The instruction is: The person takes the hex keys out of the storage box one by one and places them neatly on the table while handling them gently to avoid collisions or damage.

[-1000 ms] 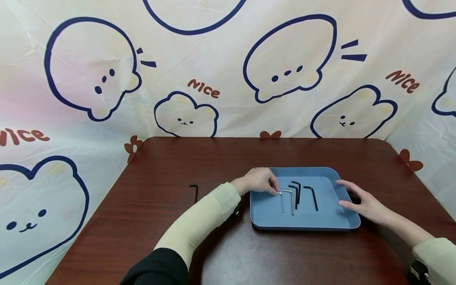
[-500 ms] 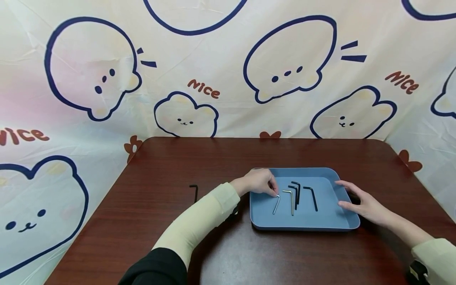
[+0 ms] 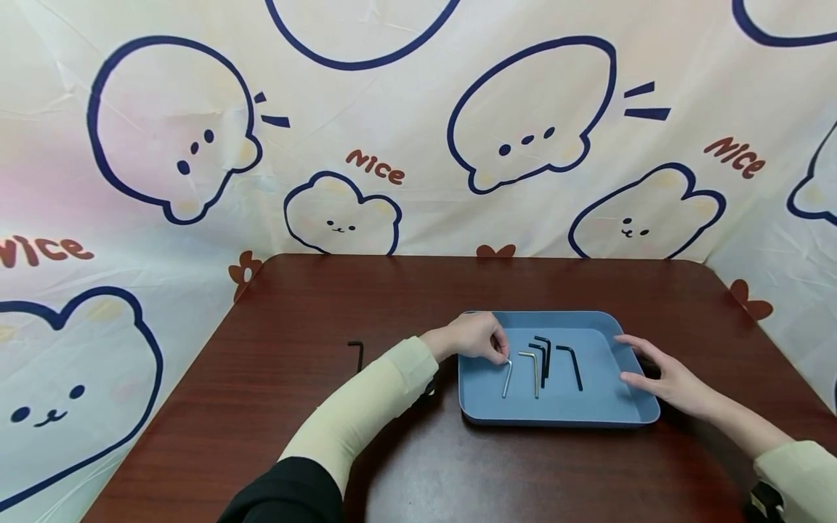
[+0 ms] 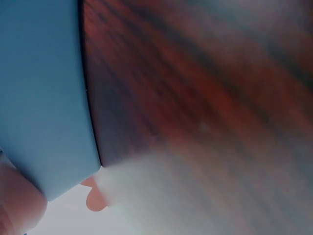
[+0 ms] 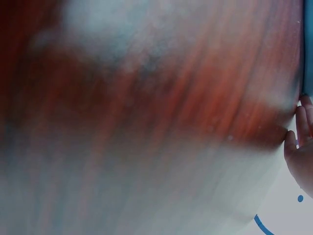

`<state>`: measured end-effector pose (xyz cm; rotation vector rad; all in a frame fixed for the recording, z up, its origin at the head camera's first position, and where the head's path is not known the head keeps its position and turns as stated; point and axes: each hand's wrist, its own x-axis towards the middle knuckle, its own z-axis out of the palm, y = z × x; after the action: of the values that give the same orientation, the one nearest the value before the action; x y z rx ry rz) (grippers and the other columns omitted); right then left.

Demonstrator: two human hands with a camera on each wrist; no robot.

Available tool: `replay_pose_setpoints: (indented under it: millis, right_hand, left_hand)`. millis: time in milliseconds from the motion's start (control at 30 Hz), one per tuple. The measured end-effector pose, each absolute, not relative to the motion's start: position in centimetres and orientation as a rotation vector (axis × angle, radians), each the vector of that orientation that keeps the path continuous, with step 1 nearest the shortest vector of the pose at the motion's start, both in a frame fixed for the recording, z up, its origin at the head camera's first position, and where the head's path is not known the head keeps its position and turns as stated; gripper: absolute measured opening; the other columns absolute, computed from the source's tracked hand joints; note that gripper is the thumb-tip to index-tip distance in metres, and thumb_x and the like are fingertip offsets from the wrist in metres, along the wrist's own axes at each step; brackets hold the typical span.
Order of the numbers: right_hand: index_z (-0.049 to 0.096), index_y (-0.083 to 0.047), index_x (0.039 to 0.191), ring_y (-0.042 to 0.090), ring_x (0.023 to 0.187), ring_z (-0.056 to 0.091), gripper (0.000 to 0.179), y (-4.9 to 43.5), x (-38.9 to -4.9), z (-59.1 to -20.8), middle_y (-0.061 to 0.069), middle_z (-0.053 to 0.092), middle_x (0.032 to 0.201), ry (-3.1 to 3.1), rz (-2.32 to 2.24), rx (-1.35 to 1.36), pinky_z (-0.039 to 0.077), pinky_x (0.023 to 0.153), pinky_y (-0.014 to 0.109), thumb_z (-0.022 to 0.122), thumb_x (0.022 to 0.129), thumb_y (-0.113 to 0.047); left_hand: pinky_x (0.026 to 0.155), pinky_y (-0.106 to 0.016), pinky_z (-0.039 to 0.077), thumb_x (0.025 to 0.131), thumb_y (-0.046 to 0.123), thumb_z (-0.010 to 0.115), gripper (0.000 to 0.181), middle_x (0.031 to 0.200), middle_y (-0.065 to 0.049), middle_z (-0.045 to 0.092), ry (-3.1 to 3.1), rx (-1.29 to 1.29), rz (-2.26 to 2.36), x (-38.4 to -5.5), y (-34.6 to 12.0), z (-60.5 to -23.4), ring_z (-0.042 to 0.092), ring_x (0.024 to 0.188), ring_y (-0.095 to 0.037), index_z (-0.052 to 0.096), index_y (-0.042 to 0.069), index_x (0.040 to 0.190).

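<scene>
Right of centre in the head view, the left hand [image 3: 474,338] has thumb and fingers drawn together on the bent end of a silver hex key [image 3: 507,380], whose long leg slants down over the left part of the blue tray [image 3: 615,404]; whether its tip touches the tray floor I cannot tell. The right hand [image 3: 673,374] lies relaxed, thumb and fingers apart, against the tray's right rim, with no key in it.

The step seems to be laying this key in line with the others. To do it well, I would pinch lightly, swing the long leg parallel to the brass-toned hex key [image 3: 536,376] beside it, and lower it without nudging that neighbour, while the right hand steadies the tray.

Counted: one tray and six hex keys. Five are in the tray: one silver, one brass-toned, three black. One black hex key [image 3: 360,356] lies on the surface [image 3: 418,465], left of centre.
</scene>
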<state>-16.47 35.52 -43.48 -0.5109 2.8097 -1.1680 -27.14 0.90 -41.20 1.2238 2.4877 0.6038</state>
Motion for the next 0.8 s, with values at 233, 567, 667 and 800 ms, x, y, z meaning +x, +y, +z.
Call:
replay_pose_setpoints:
  millis: [233,567,667,800]
  right_hand:
    - [0.031,0.000,0.144,0.056,0.119,0.036,0.065,35.49,-16.45,-43.51,0.036,0.034,0.138,2.803,-1.177,-0.495,0.031,0.087,0.074,0.067,0.091,-0.010]
    - [0.034,-0.001,0.143,0.053,0.119,0.037,0.064,35.43,-16.52,-43.79,0.034,0.035,0.139,2.804,-1.181,-0.508,0.031,0.088,0.074,0.068,0.091,-0.014]
    - [0.033,0.000,0.143,0.054,0.118,0.036,0.064,35.57,-16.51,-43.73,0.034,0.035,0.138,2.804,-1.183,-0.520,0.032,0.087,0.074,0.068,0.091,-0.012]
    - [0.032,0.001,0.143,0.055,0.118,0.036,0.065,35.70,-16.55,-43.64,0.034,0.035,0.139,2.802,-1.191,-0.526,0.032,0.086,0.074,0.068,0.090,-0.009]
  left_hand:
    - [0.066,-0.015,0.047,0.085,0.014,0.076,0.006,0.072,0.014,0.066,2.410,1.181,0.765,-27.45,0.77,-41.31,0.059,0.069,0.001,0.077,0.017,0.080]
    - [0.066,-0.021,0.052,0.082,0.008,0.079,0.003,0.069,0.008,0.069,2.278,1.129,0.995,-27.47,0.10,-41.21,0.064,0.064,-0.008,0.078,0.007,0.079]
    - [0.066,-0.022,0.052,0.081,0.010,0.079,0.003,0.070,0.008,0.069,2.267,1.133,1.026,-27.65,0.13,-41.21,0.064,0.065,-0.008,0.079,0.006,0.081]
    - [0.065,-0.023,0.053,0.080,0.009,0.080,0.006,0.072,0.006,0.070,2.271,1.140,1.078,-27.90,0.12,-41.03,0.064,0.066,-0.009,0.078,0.004,0.083]
